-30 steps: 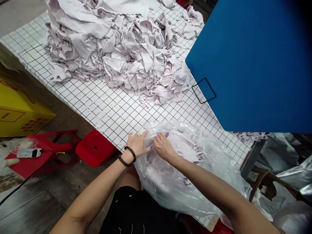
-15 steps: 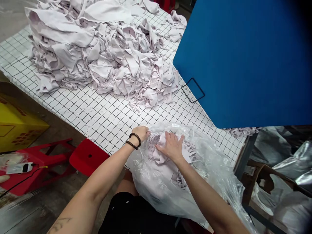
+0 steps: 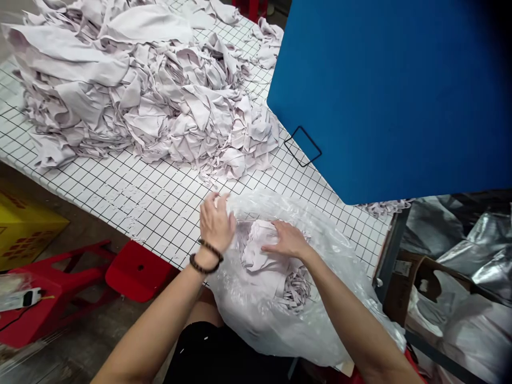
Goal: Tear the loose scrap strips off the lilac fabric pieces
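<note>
A clear plastic bag (image 3: 256, 330) lies at the table's near edge, with white fabric pieces (image 3: 260, 250) and curled strips (image 3: 296, 290) showing in its mouth. My right hand (image 3: 288, 239) rests on the fabric, fingers spread and pointing left. At the bag's left rim, my left hand (image 3: 217, 221) is raised with its fingers apart, holding nothing; two dark beaded bracelets circle that wrist. Beyond both hands, a large heap of white fabric scraps (image 3: 160, 101) covers the far left of the table.
The white table (image 3: 160, 213) has a black grid. A big blue board (image 3: 384, 101) overhangs its right side, beside a black wire rectangle (image 3: 303, 146). Red stools (image 3: 138, 272) and a yellow box (image 3: 28, 229) stand left. A cardboard box (image 3: 404, 288) sits below right.
My left hand has let go of the bag's rim and lifted away, its fingers opening. My right hand stays on the fabric. The view has shifted slightly, moving the heap leftward.
</note>
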{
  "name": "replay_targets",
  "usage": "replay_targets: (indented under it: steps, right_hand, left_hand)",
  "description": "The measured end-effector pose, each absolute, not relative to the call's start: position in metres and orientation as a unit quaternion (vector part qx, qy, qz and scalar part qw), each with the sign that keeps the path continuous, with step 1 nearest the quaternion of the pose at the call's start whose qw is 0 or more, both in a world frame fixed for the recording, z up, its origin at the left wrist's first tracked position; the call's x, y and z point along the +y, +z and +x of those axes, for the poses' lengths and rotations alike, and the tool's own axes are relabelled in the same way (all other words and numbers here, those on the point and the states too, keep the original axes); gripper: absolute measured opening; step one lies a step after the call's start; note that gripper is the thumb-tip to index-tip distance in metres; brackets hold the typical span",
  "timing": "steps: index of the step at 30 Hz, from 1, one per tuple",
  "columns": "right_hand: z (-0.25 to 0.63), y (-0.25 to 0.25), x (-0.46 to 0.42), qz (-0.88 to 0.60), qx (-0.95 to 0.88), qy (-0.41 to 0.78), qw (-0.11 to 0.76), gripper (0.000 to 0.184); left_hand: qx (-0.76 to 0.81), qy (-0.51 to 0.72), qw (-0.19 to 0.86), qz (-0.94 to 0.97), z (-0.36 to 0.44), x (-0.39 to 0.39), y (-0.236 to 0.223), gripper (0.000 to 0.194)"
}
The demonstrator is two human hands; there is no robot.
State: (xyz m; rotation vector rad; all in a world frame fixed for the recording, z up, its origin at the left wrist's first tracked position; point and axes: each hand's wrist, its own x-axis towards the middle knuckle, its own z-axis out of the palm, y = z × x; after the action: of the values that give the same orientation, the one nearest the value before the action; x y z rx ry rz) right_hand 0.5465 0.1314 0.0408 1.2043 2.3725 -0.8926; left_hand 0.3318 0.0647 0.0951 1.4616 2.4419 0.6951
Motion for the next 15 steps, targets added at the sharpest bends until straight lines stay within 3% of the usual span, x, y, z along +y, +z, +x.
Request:
replay_targets:
  steps: [3,6,9,15]
  right_hand:
    - [0.547,0.036,0.138,0.415,0.829,-0.321,0.194,0.102]
    - [0.541,0.031,0.145,0.395,0.834,-0.324,0.211,0.102]
    - [0.536,0.029,0.153,0.392,0.829,-0.320,0.239,0.101]
    - [0.540,0.032,0.152,0.379,0.841,-0.317,0.221,0.076]
  left_hand:
    - [0.717,0.336,0.281,0.543,0.373,0.026,0.103,0.026]
    - [0.731,0.306,0.439,0.423,0.405,0.003,0.085,0.036]
    - [0.778,0.276,0.448,0.343,0.408,0.002,0.051,0.049]
    - [0.775,0.229,0.480,0.341,0.379,0.013,0.001,0.045]
